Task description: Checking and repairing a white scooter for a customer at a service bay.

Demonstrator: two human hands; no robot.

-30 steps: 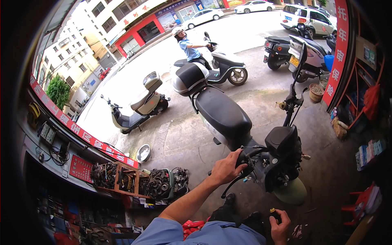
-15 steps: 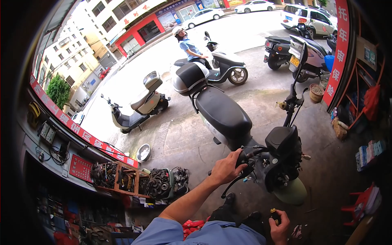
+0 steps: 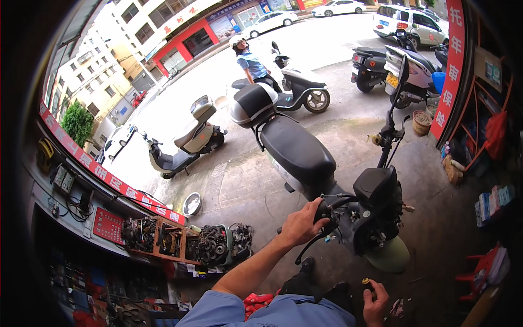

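Observation:
In front of me stands a scooter with a black seat (image 3: 299, 150), its front panels off and wiring bare around the black headstock. My left hand (image 3: 303, 223) is closed over the near end of its handlebar (image 3: 340, 201), beside the brake lever (image 3: 308, 246). Low in front of me, my right hand (image 3: 376, 305) pinches a small black tool-like piece with a yellow end (image 3: 366, 282); fingers hide most of it, so its kind does not show. Below the headstock is a pale green front fender (image 3: 388, 257), near my right hand.
Crates of greasy parts (image 3: 212, 244) line the left side, near a metal basin (image 3: 192, 204). A red stool (image 3: 482, 272) and shelves stand right. Outside are a beige scooter (image 3: 188, 139), a helmeted person (image 3: 250, 62) on another scooter, and parked motorcycles (image 3: 370, 68).
My right hand has shifted slightly right and turned, covering more of the black-and-yellow piece. My left hand stays put. Outside, the helmeted person has changed posture and a white car has come into view at left.

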